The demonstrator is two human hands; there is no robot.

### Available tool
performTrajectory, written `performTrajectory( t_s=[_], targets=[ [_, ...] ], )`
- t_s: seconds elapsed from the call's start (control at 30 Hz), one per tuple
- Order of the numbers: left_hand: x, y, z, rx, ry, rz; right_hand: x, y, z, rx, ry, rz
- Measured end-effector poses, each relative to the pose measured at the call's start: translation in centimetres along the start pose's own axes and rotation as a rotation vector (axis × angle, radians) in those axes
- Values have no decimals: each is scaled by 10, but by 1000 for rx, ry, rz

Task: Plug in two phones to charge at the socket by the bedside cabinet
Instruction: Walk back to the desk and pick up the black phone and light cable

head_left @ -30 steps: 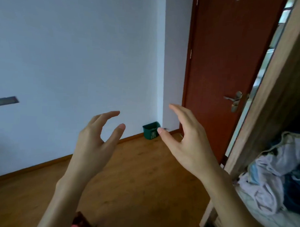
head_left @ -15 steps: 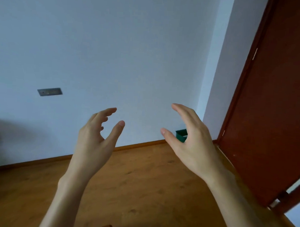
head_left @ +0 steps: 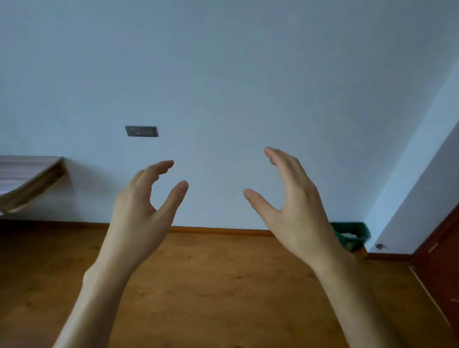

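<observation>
A grey wall socket plate (head_left: 141,131) is set in the pale blue wall, up and to the left of my hands. At the left edge a wooden cabinet top (head_left: 22,178) juts into view, blurred. My left hand (head_left: 144,207) is raised in front of me, fingers curved and apart, holding nothing. My right hand (head_left: 292,202) is held up beside it, also open and empty, thumb pointing toward the left hand. No phones or cables are visible.
A green bin (head_left: 351,236) stands on the wooden floor (head_left: 219,290) against the wall at the right, partly behind my right wrist. A dark red door (head_left: 448,272) closes the right edge. A wooden skirting board runs along the wall's base.
The view has swung left: the door and wardrobe slid out to the right, the socket moved toward the centre, and the cabinet came in at the left. Both hands stay raised and open.
</observation>
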State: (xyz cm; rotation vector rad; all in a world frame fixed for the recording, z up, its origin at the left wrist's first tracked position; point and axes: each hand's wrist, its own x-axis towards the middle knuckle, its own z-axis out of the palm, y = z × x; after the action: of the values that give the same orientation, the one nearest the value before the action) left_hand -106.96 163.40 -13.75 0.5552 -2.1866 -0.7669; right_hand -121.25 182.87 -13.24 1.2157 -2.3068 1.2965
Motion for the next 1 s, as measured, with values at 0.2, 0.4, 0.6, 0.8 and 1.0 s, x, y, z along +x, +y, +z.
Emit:
performTrajectory(
  t_s=[0.2,0.4,0.6,0.8,1.0],
  targets=[
    [71,-39,23,74,84,-75,94,47,57,82,-73,-76],
    [139,-62,35,143,209,-178,187,77,106,162,-195,-153],
    [182,-95,32,215,298,-265,254,88,161,263,-295,-221],
    [211,-139,28,361,295,-367,305,83,227,271,-406,-293],
    [243,-202,-3,387,332,-463,343,56,309,293,-509,-327]
  ],
)
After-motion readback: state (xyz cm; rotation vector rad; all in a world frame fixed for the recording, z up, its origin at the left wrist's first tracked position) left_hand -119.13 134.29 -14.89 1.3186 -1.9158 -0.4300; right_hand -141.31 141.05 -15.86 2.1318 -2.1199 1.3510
